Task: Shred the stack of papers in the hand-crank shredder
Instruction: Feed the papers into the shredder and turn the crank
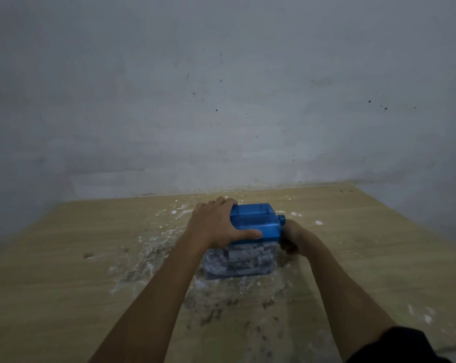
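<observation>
A small shredder with a blue top (pixel 255 218) and a clear bin (pixel 241 262) packed with paper shreds stands on the wooden table (pixel 64 258). My left hand (pixel 216 222) lies over the blue top's left side, fingers curled over the far edge and thumb along the near edge. My right hand (pixel 292 238) is at the shredder's right side, just below the blue crank hub (pixel 281 219), wrapped round a dark crank handle that is mostly hidden. No sheet of paper shows in the slot, and no stack of papers is in view.
White and brown paper scraps and dust (pixel 153 252) are scattered on the table to the left of and in front of the shredder. A grey wall (pixel 221 100) rises right behind the table's far edge. The table's right edge runs diagonally at the right.
</observation>
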The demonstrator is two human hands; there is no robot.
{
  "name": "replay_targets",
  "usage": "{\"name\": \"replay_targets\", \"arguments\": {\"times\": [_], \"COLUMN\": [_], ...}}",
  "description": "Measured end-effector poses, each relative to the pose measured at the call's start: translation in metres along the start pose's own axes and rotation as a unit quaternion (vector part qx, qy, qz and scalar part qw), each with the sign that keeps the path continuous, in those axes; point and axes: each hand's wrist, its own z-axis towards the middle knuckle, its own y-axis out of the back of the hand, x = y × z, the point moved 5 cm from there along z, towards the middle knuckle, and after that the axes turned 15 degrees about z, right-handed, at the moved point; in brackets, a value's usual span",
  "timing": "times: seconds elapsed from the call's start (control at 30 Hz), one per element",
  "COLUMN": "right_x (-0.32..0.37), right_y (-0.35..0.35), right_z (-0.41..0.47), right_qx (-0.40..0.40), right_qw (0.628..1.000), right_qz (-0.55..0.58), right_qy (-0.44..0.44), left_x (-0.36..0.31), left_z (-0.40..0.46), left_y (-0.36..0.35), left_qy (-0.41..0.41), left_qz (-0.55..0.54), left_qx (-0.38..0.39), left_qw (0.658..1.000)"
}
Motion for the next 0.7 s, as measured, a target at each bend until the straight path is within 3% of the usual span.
{"name": "replay_targets", "arguments": {"times": [0.07,0.17,0.33,0.7], "right_x": [-0.012,-0.023,-0.021,0.033], "right_y": [0.001,0.004,0.018,0.027], "right_z": [-0.011,-0.027,-0.064,-0.071], "right_qx": [-0.009,-0.065,-0.139,-0.174], "right_qw": [0.999,0.983,0.957,0.948], "right_qz": [0.010,-0.094,-0.149,0.042], "right_qy": [0.040,0.141,0.206,0.264], "left_x": [-0.001,0.000,-0.002,-0.002], "left_z": [0.001,0.001,0.003,0.004], "left_y": [0.000,0.001,0.001,0.001], "left_qy": [0.001,0.004,-0.005,-0.015], "left_qz": [0.002,0.001,0.008,0.028], "left_qx": [-0.001,0.007,0.037,0.053], "left_qw": [1.000,1.000,0.999,0.998]}}
